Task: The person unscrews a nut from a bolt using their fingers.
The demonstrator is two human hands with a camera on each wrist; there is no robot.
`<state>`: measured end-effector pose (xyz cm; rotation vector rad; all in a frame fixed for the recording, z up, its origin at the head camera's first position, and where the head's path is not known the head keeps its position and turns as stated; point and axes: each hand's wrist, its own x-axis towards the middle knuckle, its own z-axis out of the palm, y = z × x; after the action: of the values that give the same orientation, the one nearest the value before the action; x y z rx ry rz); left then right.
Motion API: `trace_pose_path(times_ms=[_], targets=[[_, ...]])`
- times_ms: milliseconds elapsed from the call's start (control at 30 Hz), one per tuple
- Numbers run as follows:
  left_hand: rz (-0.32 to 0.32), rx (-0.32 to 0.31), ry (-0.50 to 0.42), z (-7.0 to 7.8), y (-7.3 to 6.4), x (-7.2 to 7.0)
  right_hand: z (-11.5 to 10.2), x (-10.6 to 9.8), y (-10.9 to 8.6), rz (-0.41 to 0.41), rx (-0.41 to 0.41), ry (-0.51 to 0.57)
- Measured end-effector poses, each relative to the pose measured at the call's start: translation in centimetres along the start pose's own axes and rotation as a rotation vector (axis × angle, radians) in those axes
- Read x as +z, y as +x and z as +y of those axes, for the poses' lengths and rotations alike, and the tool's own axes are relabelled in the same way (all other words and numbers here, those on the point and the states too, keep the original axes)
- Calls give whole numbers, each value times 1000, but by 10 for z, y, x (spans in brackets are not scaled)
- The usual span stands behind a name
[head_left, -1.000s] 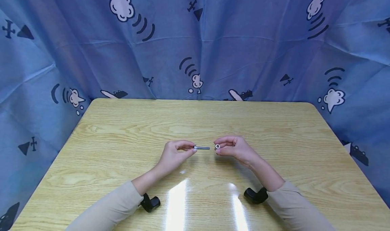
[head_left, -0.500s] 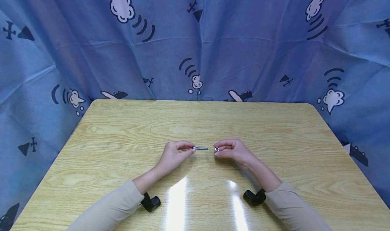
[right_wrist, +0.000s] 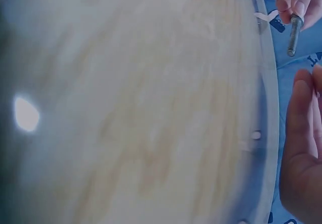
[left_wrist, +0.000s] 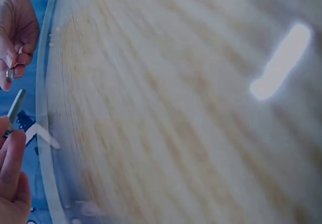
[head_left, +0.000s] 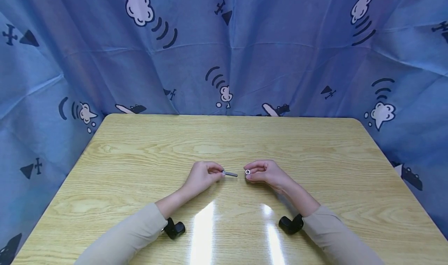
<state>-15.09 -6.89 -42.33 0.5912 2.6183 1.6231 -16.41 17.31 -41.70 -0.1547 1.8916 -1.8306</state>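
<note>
Between thumb and fingers, my left hand [head_left: 203, 176] pinches a silver bolt [head_left: 231, 174] by its head end. The threaded shank points right and slightly toward me in the head view. Opposite it, my right hand [head_left: 267, 173] pinches a small metal nut [head_left: 247, 172], its hole visible from above. A short gap separates the bolt's tip from the nut. The left wrist view shows the bolt [left_wrist: 17, 104] below the nut [left_wrist: 9, 75]. In the right wrist view the bolt [right_wrist: 294, 36] is plain, while the nut is mostly hidden by my fingers [right_wrist: 302, 98].
Both hands are above a light wood-grain table [head_left: 140, 140]. A blue patterned curtain [head_left: 280, 55] hangs behind and at both sides of it. Black wrist cameras sit at the left cuff [head_left: 175, 229] and right cuff [head_left: 291, 224]. Bright glare streaks the table's front.
The bolt's free end has tipped toward me and drifted slightly left. My right hand with the nut has shifted a little left and nearer to me. Both grips stay the same.
</note>
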Motion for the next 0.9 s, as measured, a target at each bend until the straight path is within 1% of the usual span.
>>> trace_pose_path(times_ms=[300,567,733,900], targets=[[-64,-47,33,-1,2,3,6,0,4,-15,33,-51],[-106,-54,67,-2,1,1,5,1,3,-2,61,-90],[-139,-40,88,-1,2,-2,2,4,3,5,60,-171],[-168,-56,92,0,1,-4,2,6,2,26,65,-263]])
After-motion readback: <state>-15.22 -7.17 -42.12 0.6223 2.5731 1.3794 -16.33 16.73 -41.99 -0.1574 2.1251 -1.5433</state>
